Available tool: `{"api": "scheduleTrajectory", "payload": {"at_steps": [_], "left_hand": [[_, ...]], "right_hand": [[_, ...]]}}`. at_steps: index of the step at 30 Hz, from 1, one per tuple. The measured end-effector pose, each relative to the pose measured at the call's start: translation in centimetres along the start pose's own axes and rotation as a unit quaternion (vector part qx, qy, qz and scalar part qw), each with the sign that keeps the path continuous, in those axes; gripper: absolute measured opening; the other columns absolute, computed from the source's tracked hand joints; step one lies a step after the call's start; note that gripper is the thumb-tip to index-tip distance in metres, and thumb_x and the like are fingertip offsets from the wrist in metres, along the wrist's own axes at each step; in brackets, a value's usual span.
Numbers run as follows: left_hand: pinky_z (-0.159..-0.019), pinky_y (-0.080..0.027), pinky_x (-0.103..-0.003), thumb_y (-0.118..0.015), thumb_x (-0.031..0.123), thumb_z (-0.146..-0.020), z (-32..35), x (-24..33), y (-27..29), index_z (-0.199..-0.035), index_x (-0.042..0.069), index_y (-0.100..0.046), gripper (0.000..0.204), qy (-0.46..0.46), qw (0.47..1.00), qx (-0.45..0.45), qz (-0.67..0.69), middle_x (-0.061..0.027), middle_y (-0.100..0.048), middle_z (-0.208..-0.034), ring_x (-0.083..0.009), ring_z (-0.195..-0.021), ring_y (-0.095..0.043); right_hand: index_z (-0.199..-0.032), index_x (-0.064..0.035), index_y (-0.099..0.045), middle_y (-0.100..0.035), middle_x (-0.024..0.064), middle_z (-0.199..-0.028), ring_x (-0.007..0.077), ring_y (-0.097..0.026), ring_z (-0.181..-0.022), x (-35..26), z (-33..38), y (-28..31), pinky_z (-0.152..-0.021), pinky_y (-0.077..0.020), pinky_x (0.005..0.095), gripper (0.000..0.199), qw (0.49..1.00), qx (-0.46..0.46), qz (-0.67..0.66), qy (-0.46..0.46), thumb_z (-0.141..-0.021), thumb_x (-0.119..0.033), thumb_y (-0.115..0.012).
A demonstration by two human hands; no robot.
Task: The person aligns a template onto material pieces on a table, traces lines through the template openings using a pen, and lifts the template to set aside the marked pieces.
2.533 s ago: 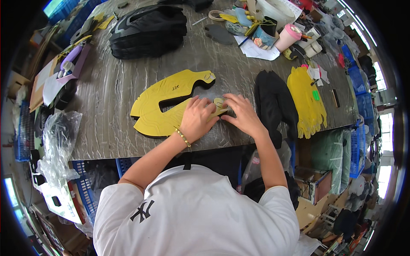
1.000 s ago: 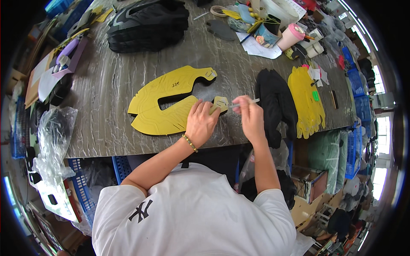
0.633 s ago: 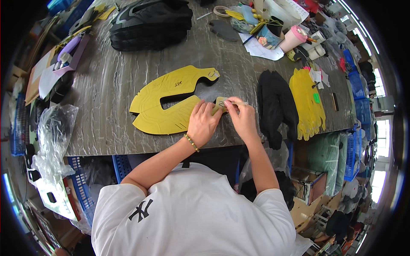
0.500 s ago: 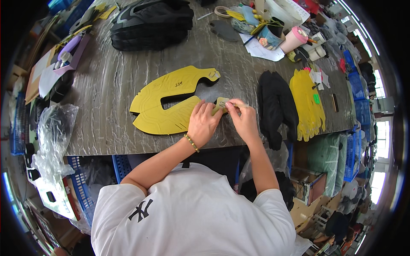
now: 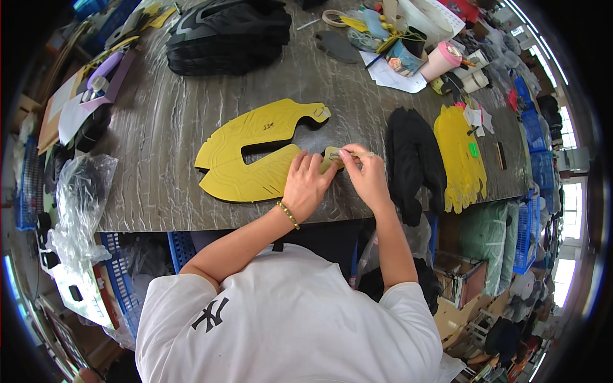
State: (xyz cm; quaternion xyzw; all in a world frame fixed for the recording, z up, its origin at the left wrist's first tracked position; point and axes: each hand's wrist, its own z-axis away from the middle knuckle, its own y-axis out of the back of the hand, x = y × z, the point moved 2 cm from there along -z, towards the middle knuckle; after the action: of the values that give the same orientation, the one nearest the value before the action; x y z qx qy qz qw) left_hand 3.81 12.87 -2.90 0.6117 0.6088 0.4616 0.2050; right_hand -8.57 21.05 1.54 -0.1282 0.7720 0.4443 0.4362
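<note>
Pinching a tool (image 5: 365, 154), right hand (image 5: 369, 179) borders template (image 5: 255, 172) edge (left hand (image 5: 305, 185) spread, gap between).

cut-out pc (image 5: 239, 175) on tbl (image 5: 153, 140), box (image 5: 121, 80) l, cup (image 5: 442, 61) behind r.

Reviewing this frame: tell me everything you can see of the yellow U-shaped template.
The yellow U-shaped template looks like thin sheet, with fine curved lines, small cuts and a dark mark on its far arm. It lies flat over black material on the table, both arms pointing right, a notch at the left. The left hand rests on its near arm; the right hand holds a slim pale tool at that arm's end.
</note>
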Motion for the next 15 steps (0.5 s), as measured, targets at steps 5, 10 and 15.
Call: {"api": "scheduleTrajectory", "payload": {"at_steps": [5, 10, 15], "left_hand": [[-0.102, -0.04, -0.045, -0.055, 0.012, -0.083, 0.0, 0.0, 0.4, -0.115, 0.013, -0.062, 0.033, 0.001, 1.0, 0.0, -0.004, -0.0099, -0.053, -0.093, -0.0249, -0.093, -0.056], [-0.102, -0.04, -0.044, -0.055, 0.012, -0.083, -0.1, 0.1, 0.5, -0.114, 0.013, -0.062, 0.032, 0.005, 1.0, -0.006, 0.004, -0.0099, -0.053, -0.092, -0.0248, -0.093, -0.056], [-0.102, -0.04, -0.044, -0.055, 0.011, -0.083, -0.2, 0.1, 0.6, -0.111, 0.013, -0.062, 0.03, 0.01, 1.0, -0.009, 0.007, -0.0101, -0.053, -0.093, -0.0253, -0.093, -0.056]], "right_hand": [[-0.093, 0.0056, -0.064, -0.068, 0.0163, -0.077, 0.0212, -0.068, -0.069, 0.2, -0.3, 0.4, -0.064, -0.0513, 0.0302, 0.02, 0.999, -0.002, -0.02, -0.037, -0.093, -0.014, -0.06], [-0.094, 0.0072, -0.064, -0.068, 0.0135, -0.078, 0.0179, -0.069, -0.073, 0.9, 0.4, 1.4, -0.066, -0.0527, 0.0278, 0.02, 0.999, -0.003, -0.017, -0.05, -0.094, -0.012, -0.06], [-0.094, 0.0082, -0.063, -0.068, 0.0113, -0.08, 0.0155, -0.07, -0.077, 1.4, 0.7, 1.5, -0.069, -0.0534, 0.0259, 0.018, 0.999, -0.006, -0.012, -0.051, -0.094, -0.01, -0.06]]}}
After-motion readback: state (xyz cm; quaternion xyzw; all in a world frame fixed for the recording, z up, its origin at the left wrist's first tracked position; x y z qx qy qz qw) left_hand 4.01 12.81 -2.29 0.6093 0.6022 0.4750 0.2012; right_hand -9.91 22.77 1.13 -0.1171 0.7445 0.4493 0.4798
